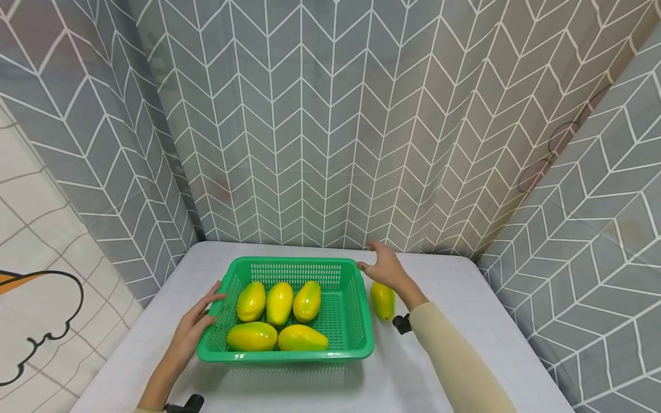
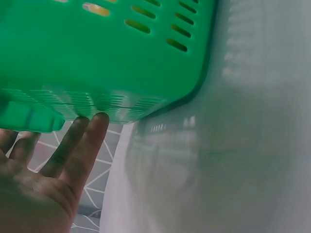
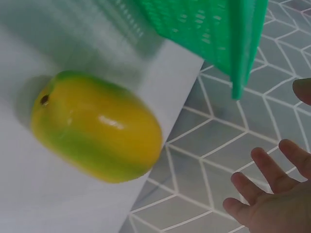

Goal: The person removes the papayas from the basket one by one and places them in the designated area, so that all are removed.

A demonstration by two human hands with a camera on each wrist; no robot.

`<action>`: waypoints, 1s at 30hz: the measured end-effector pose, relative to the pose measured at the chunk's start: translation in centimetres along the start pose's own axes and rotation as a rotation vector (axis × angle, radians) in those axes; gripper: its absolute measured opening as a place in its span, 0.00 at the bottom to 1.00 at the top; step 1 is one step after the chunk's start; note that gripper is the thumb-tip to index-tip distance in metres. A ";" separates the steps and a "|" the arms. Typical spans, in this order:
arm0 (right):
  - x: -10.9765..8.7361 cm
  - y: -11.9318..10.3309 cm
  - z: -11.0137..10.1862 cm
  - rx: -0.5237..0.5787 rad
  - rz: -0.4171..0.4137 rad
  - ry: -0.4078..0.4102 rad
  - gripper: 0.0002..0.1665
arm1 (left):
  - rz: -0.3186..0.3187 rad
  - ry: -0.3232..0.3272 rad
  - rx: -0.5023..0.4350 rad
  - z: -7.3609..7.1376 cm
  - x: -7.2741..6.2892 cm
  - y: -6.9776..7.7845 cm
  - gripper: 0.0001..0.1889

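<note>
A green plastic basket (image 1: 284,357) with slotted walls holds several yellow-green papayas, three upright in a back row and two sideways in front, such as this papaya (image 1: 303,338). My left hand (image 1: 191,327) rests at the basket's left side, its fingers extended over the rim in the head view. In the left wrist view, straight fingertips (image 2: 100,119) reach the slotted wall. Beyond the basket's right side, one papaya (image 3: 97,128) lies on the white cloth. My right hand (image 1: 387,267) hovers near the back right corner, fingers spread, holding nothing, above and behind that papaya.
The white-covered table (image 1: 439,344) carries the basket at its middle. Grey curtains (image 1: 330,143) with white zigzag lines hang behind and to both sides. A dark wrist device (image 1: 401,324) sits at my right wrist, close to the loose papaya.
</note>
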State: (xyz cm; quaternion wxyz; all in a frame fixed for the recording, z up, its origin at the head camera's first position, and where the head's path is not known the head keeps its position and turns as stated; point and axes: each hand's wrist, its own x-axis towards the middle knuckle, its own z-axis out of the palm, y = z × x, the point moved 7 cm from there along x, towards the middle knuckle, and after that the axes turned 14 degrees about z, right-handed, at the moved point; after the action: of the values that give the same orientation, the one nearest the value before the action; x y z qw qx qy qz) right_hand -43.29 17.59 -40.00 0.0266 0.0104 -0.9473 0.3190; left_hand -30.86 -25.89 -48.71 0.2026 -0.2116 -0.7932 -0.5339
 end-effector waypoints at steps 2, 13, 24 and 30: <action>-0.1 -0.6 0.1 0.004 -0.013 -0.008 0.40 | 0.006 -0.001 -0.018 0.0 0.0 -0.2 0.23; -0.5 -2.8 0.1 0.029 -0.068 -0.029 0.40 | 0.016 -0.021 -0.123 0.2 -0.4 -1.0 0.24; -0.9 -4.2 0.7 0.074 -0.101 -0.063 0.39 | -0.044 -0.022 -0.102 0.3 -0.2 -1.2 0.24; -1.1 -5.1 1.1 0.080 -0.103 -0.084 0.39 | -0.068 -0.018 -0.110 0.4 -0.2 -1.2 0.24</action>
State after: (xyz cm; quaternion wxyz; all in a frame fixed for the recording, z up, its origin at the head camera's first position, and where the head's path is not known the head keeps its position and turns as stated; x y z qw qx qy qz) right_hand -42.08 12.91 -37.83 0.0028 0.0737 -0.9323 0.3540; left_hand -31.38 -26.00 -49.89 0.1652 -0.2002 -0.7711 -0.5813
